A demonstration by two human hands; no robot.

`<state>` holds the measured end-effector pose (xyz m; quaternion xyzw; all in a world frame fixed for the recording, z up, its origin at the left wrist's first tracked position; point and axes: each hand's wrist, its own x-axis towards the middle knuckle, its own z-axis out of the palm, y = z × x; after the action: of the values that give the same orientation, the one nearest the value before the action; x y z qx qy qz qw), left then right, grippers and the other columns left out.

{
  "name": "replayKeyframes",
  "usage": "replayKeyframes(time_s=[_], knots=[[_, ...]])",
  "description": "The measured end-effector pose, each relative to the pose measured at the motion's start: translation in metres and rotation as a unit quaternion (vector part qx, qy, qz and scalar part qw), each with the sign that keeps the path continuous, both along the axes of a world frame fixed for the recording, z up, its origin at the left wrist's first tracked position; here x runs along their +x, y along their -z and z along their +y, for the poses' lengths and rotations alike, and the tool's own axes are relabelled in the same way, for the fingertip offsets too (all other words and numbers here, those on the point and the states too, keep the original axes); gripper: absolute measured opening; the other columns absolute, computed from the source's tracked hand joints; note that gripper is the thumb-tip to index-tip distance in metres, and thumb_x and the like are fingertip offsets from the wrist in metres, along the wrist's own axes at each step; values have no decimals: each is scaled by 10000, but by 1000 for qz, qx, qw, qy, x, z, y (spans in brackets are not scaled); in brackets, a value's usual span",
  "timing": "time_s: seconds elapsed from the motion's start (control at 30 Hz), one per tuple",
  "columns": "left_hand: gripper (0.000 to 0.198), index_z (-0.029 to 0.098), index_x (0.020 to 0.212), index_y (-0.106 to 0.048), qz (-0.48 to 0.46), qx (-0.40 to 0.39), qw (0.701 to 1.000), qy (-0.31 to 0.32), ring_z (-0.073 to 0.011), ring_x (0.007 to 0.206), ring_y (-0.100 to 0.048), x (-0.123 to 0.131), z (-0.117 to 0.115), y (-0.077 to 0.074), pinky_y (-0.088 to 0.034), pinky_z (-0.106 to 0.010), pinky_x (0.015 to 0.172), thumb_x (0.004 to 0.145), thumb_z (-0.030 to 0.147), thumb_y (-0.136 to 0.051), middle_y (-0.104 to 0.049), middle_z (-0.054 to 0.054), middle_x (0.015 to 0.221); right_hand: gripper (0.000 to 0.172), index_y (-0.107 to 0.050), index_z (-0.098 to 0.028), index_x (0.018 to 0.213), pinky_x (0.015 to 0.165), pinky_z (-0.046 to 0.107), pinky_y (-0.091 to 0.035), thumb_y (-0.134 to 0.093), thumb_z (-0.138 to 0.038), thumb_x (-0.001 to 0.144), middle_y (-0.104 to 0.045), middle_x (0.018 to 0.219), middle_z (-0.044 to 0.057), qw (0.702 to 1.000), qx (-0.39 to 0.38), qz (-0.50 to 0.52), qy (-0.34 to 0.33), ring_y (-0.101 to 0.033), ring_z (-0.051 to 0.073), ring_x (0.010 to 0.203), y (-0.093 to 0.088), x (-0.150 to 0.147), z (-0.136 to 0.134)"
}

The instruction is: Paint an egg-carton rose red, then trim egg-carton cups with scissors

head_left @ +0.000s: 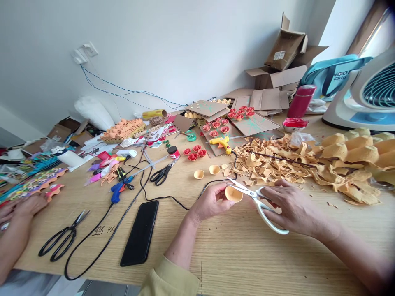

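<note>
Between its thumb and fingers my left hand [213, 200] grips a small yellow egg-carton cup [235, 195], its hollow side facing up toward me. My right hand [286, 207] is closed around the handles of white-handled scissors [268, 213]. The scissor blades lie across the cup's upper rim, slightly parted. Two similar loose cups, one on the left [199, 175] and one on the right [214, 169], sit on the table just beyond my left hand. A heap of torn yellow carton scraps [271, 162] spreads behind my right hand.
A yellow glue gun [221, 144], red paper roses [194, 153] and uncut egg cartons [348, 148] lie farther back. To the left are a black phone [139, 234], a blue glue gun [119, 190], looping cables and black scissors [63, 238]. Another person's arm [18, 224] rests at far left.
</note>
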<state>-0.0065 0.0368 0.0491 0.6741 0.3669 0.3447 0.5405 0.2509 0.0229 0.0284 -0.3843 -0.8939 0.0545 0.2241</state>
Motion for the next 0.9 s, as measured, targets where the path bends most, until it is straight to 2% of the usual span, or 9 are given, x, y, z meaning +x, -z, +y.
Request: replayKeyframes(time_s=[0.2, 0.4, 0.5, 0.77, 0.9], knots=[[305, 141, 1058, -722, 6, -9, 1000, 5, -254, 1119, -628, -5, 2, 3, -492, -343, 999, 756, 109, -692, -709, -76, 1016, 271, -496, -225, 786, 751, 352, -357, -545, -414, 974, -589, 650, -23, 1000, -5, -10, -8, -536, 155, 582, 1, 1, 0], [372, 134, 1140, -695, -2, -31, 999, 31, -244, 1119, -625, -11, 3, 1, -477, -332, 992, 769, 111, -681, -690, -91, 1122, 256, -534, -225, 806, 766, 360, -361, -507, -390, 1000, -586, 649, -13, 1000, -9, -11, -25, -519, 157, 580, 1, 2, 0], [377, 127, 1123, -702, -7, -42, 998, 37, -244, 1111, -618, -13, 4, -1, -469, -323, 977, 746, 123, -702, -688, -92, 1128, 264, -534, -223, 803, 760, 358, -363, -489, -381, 1010, -584, 652, -10, 999, -8, -15, -36, -513, 158, 585, 1, 2, 0], [318, 130, 1018, -717, -3, -55, 997, 53, -206, 915, -617, -18, 8, 3, -480, -303, 845, 711, 206, -753, -692, -62, 965, 284, -573, -224, 820, 691, 323, -361, -447, -368, 1031, -602, 659, 6, 998, -28, -31, -52, -510, 168, 614, 2, 5, 3], [399, 145, 1098, -723, -22, -54, 997, 50, -268, 1099, -618, -18, 8, 2, -476, -354, 967, 718, 253, -781, -707, -99, 1129, 328, -543, -220, 763, 648, 304, -354, -455, -408, 1017, -595, 643, 16, 999, -36, -7, -19, -515, 171, 637, 10, 7, 7]])
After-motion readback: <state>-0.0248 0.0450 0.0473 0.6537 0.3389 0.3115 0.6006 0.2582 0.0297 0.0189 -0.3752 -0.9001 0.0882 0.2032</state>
